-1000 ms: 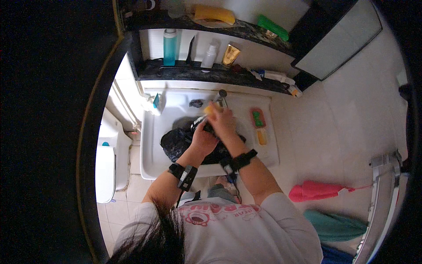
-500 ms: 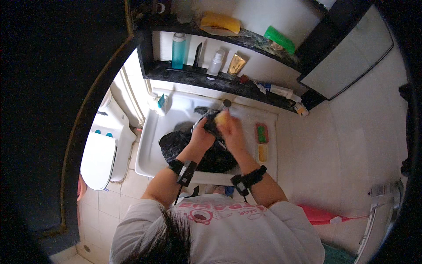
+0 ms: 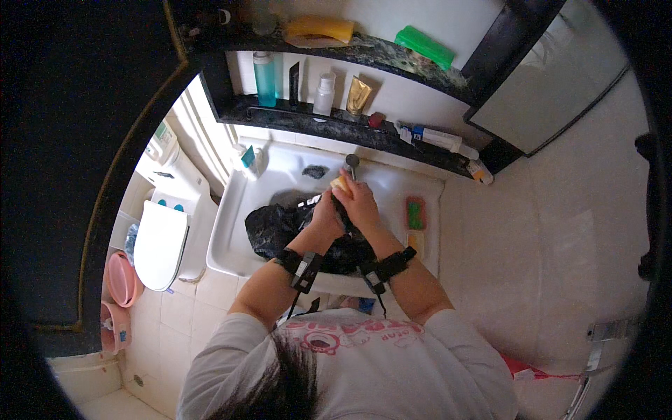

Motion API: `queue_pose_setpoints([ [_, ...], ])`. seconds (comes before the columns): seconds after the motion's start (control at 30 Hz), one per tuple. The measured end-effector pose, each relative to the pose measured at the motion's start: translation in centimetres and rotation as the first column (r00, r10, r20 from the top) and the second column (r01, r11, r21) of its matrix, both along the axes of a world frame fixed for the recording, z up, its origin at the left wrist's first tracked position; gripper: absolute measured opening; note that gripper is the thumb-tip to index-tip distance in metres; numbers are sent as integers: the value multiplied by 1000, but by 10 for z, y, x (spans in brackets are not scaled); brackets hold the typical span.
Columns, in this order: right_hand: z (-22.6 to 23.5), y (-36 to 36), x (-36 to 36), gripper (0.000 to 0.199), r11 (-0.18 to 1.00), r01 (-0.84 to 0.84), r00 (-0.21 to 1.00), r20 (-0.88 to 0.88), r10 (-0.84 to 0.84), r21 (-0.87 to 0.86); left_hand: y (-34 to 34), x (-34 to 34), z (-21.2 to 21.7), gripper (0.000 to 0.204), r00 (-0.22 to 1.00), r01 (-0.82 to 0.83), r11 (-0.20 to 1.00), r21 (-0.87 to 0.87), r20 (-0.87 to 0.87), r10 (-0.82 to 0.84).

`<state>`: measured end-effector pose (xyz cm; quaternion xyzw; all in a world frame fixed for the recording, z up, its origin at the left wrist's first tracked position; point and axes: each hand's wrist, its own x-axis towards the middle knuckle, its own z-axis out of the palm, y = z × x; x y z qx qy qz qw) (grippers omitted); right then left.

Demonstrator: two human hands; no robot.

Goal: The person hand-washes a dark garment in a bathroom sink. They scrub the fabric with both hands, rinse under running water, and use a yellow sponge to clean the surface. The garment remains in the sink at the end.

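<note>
A wet black garment (image 3: pixel 269 231) lies bunched in the white sink (image 3: pixel 231 260), with a patch of white stripes near its upper side. My left hand (image 3: pixel 326 218) is closed on part of this cloth, its fingers partly hidden. Right beside it, my right hand (image 3: pixel 360 206) grips a yellow bar of soap (image 3: pixel 341 184) just over the garment. Both hands are close together, below the tap (image 3: pixel 352 162). A small dark patch (image 3: pixel 315 171) shows on the sink behind the cloth.
On the sink's right rim sit a pink soap dish (image 3: pixel 415 212) with something green and a yellow block (image 3: pixel 416 242). A white bottle (image 3: pixel 247 161) stands at the back left corner. A black shelf (image 3: pixel 280 116) with bottles and tubes crosses behind. Left is a toilet (image 3: pixel 161 245).
My right hand has come down and in toward the left hand with the soap. The cloth's far end has drawn back toward me. The view has shifted slightly.
</note>
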<state>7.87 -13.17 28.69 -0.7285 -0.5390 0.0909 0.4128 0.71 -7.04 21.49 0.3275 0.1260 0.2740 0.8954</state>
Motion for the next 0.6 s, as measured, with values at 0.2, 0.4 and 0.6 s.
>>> queue_pose_setpoints([
  [0.2, 4, -4, 3, 53, 995, -102, 951, 294, 94, 13, -4, 14, -1, 42, 589, 789, 46, -613, 776, 226],
  [0.4, 0, -8, 7, 51, 997, -17, 996, 86, 23, -70, -9, -1, 39, 51, 998, -30, 807, -590, -59, -6],
  [0.6, -12, -20, 30, 42, 1000, -15, 691, -723, 16, 8, 13, -7, 36, 48, 963, 16, 691, -722, 197, 183],
])
